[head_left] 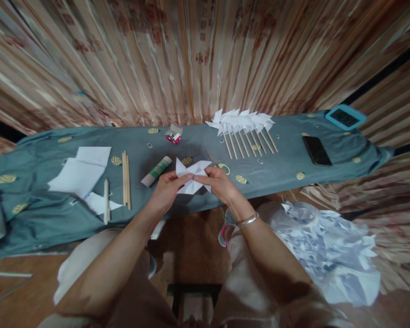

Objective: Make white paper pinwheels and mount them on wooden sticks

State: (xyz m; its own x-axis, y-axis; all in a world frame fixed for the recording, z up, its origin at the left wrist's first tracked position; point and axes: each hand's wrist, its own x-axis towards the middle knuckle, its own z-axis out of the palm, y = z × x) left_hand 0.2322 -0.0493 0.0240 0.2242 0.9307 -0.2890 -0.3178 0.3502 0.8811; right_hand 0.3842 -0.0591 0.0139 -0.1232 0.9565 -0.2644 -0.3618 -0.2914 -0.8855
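Hands (pixel 168 189) partly hide the held paper (pixel 192 187) and green-handled scissors (pixel 229 169).

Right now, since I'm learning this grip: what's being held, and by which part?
A folded white paper; the left hand and right hand pinch it from opposite sides, thumbs near its middle.

slim, rounded silver metal bangle (pixel 248 220) encircling the right wrist (pixel 239 210); loose, pale beige fabric trousers (pixel 237 278); below, grey, bright-pink-edged footwear (pixel 224 231).

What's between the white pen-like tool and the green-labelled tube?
Wooden sticks lie side by side between the pen-like tool and the tube, as the head view shows.
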